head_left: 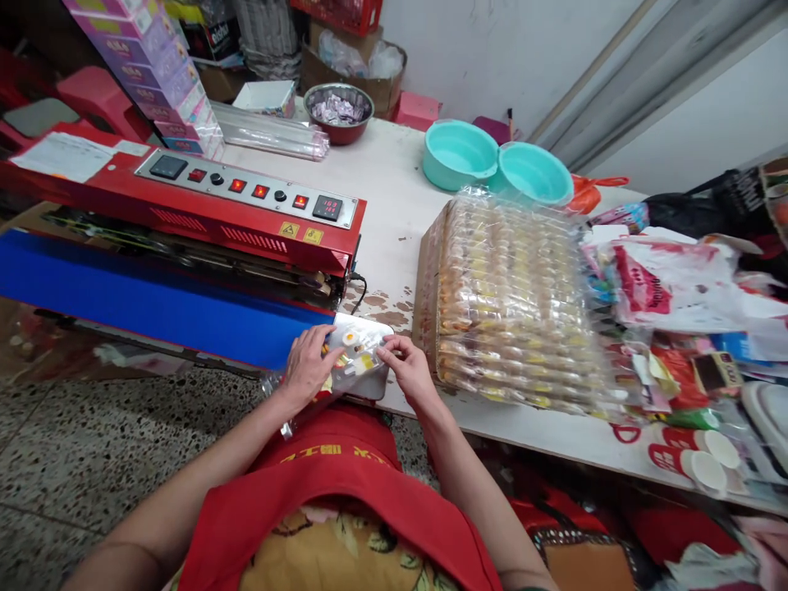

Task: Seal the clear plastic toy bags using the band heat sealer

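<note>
- red cloth apron with yellow lettering [345, 476] lies nearest, its upper part bent towards the camera, close against the edge of the white-topped desk [394, 213].
- just beyond it, a clear plastic packet with small white and yellow pieces [364, 363] lies over a flat white plate with rounded corners [382, 327], by the near end of a long blue belt [153, 304]; the plate probably gives it firm, level support.
- the left hand [304, 369] rests over the packet's left part, fingers loosely spread and thumb apart from them, perhaps to keep the film flat; whether any fingertip grips underneath is hidden.
- the right hand [410, 369] has thumb and forefinger brought together, seemingly pinching the packet's right edge, likely so the film stays taut between both hands.
- behind the belt runs a red metal machine with lit switches [246, 226].
- right of the hands, many filled clear packets [510, 295] stand in close rows in a brown cardboard box [428, 287], apparently packed tightly so they hold each other upright.
</note>
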`<state>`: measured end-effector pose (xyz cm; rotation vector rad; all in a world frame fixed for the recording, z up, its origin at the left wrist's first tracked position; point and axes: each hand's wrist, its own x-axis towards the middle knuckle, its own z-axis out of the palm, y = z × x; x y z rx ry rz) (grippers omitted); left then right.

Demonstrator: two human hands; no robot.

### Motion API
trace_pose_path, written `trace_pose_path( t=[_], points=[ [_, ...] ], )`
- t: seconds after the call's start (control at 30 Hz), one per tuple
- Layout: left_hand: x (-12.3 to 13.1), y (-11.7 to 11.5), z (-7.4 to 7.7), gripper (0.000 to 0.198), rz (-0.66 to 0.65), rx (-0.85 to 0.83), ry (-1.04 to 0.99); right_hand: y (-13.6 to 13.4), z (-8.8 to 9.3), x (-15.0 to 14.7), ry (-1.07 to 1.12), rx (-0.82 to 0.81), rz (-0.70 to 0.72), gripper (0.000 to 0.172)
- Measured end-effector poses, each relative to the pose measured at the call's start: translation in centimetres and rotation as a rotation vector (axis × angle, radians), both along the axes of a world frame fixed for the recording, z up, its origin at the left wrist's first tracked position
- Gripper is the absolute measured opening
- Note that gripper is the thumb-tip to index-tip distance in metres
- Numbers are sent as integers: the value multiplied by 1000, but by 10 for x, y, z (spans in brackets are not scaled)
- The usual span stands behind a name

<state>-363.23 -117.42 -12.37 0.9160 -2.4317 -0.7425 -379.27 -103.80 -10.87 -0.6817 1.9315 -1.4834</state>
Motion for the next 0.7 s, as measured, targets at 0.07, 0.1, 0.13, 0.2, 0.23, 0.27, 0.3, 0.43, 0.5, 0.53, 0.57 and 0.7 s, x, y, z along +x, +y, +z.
trace_pose_path(
  t=[0.07,0.1,0.13,0.2,0.23,0.27,0.3,0.43,0.5,0.53,0.57,0.7],
  points=[
    [1,1,1,33,11,32,-7,-1,2,-1,-95,-58,-43,33],
    [1,1,2,32,16,41,-16,-1,3,-3,-99,-59,-50,32],
    [1,1,3,31,20,43,-29,-1,4,-6,-65,-31,-37,32],
    [1,1,4,29,14,30,-58,1,5,-12,72,79,48,29],
    [0,0,4,27,5,19,-71,2,4,-15,135,126,96,27],
    [-1,0,4,25,-2,10,-78,3,3,-16,170,147,129,26],
    [-1,0,3,23,-9,5,-77,4,1,-16,173,136,128,25],
    [-4,4,2,25,19,64,-21,3,-6,-6,3,-34,-131,31],
    [-4,7,4,27,54,134,4,0,-5,1,-135,-108,-224,36],
    [-5,8,6,27,71,181,15,-2,-3,3,-222,-146,-247,37],
    [-6,7,8,27,84,238,26,-4,1,4,-315,-185,-259,38],
    [-18,-7,23,44,103,597,130,-11,23,1,-601,-278,-191,37]
  ],
)
